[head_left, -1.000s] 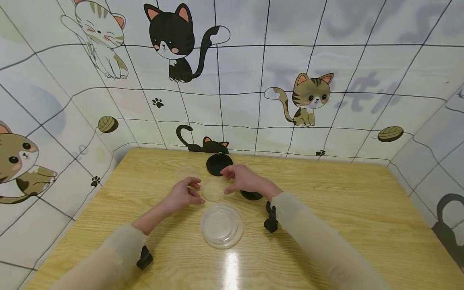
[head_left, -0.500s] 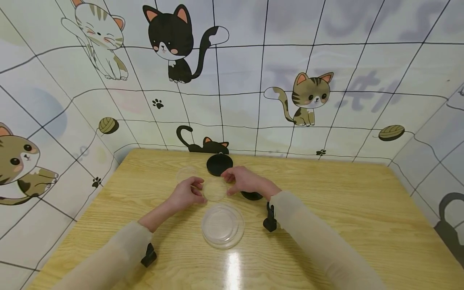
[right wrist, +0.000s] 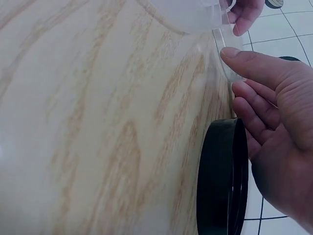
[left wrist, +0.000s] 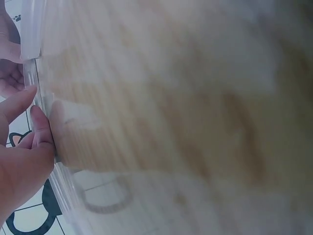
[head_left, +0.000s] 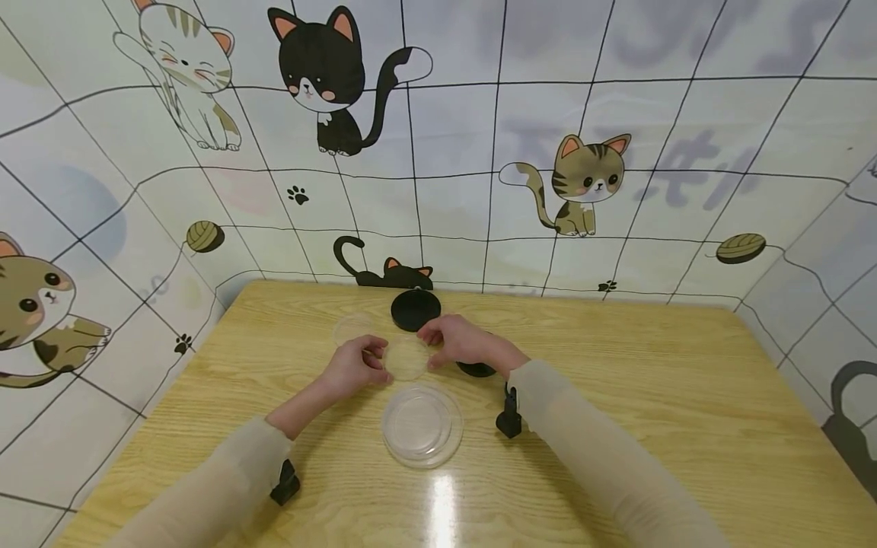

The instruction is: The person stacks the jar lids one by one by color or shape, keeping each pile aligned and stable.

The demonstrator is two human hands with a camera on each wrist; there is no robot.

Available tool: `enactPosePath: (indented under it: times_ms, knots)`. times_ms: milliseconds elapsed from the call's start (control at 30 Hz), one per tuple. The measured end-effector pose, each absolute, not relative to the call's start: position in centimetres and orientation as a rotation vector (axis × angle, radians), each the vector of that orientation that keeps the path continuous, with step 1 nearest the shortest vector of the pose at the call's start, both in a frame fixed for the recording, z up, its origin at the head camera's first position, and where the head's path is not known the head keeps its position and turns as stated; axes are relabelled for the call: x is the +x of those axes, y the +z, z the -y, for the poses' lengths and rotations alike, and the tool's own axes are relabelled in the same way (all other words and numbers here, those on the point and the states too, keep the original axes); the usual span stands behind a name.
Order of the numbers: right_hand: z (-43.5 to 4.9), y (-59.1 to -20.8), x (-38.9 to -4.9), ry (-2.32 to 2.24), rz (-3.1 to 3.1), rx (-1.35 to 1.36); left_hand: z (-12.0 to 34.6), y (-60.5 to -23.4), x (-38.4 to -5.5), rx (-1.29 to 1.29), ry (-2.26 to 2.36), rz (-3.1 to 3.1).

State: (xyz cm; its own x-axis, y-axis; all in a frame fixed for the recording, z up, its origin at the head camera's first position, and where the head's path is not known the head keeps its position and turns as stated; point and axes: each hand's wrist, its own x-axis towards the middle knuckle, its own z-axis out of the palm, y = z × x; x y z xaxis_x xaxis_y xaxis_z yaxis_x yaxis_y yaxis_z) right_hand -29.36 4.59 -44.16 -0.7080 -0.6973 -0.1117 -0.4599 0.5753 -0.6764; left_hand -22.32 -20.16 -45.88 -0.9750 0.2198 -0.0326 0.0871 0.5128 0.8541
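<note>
A thin clear round plastic lid (head_left: 407,359) lies on the table between the two hands. At its left edge, my left hand (head_left: 355,362) has its fingers bent and spread; in the left wrist view, fingertips touch or nearly touch a clear rim (left wrist: 44,93). My right hand (head_left: 462,339) is at the opposite edge. The right wrist view shows its thumb (right wrist: 252,61) at the clear rim, with the other fingers loosely bent. A black round lid (head_left: 476,370) lies partly hidden under the right hand. Another black lid (head_left: 416,310) is beyond the hands.
Nearer the body, several clear round plastic pieces appear stacked (head_left: 421,426) on the wooden table (head_left: 617,396). A faint clear disc (head_left: 352,326) lies behind the left hand. A cat-patterned wall covering (head_left: 459,205) rises behind the table and along its sides.
The left hand has shifted slightly right, closer to the clear lid's edge. The right hand stays nearly in place, and the clear lid has barely moved right.
</note>
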Motion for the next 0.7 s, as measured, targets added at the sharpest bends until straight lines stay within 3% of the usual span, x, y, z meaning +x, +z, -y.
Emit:
enactPosePath:
  times_ms: [700]
  knots:
    - [-6.4,-42.2,-26.3,-1.168,-2.347,-0.932,20.3,-43.8,-19.9,0.283,1.706,-2.430]
